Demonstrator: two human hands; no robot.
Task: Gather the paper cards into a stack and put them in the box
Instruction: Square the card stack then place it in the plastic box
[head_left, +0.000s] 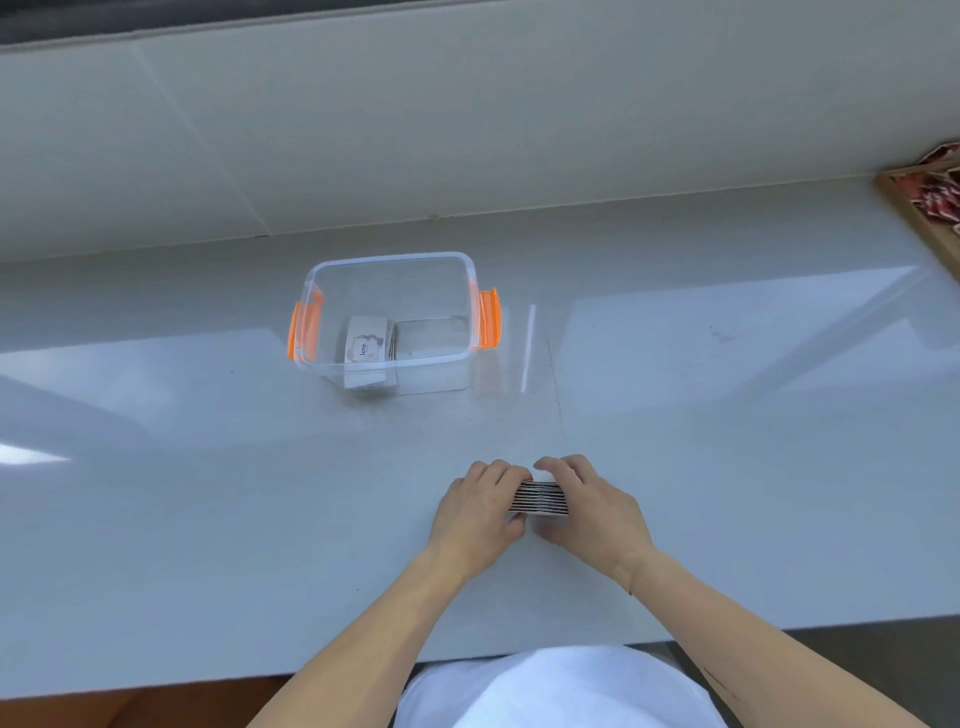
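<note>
A stack of paper cards (540, 500) with dark and light striped edges rests on the pale countertop (727, 467) near the front. My left hand (475, 514) grips its left end and my right hand (589, 506) grips its right end, fingers curled over the top. Further back and to the left stands a clear plastic box (462, 291) with orange side clips, lid off. Inside the box lies another small stack of cards (366, 345), the top one printed with a word.
A wooden tray (919, 208) with red-and-white packets sits at the far right edge. A tiled wall rises behind the counter. The counter's front edge runs just above my white-clothed lap.
</note>
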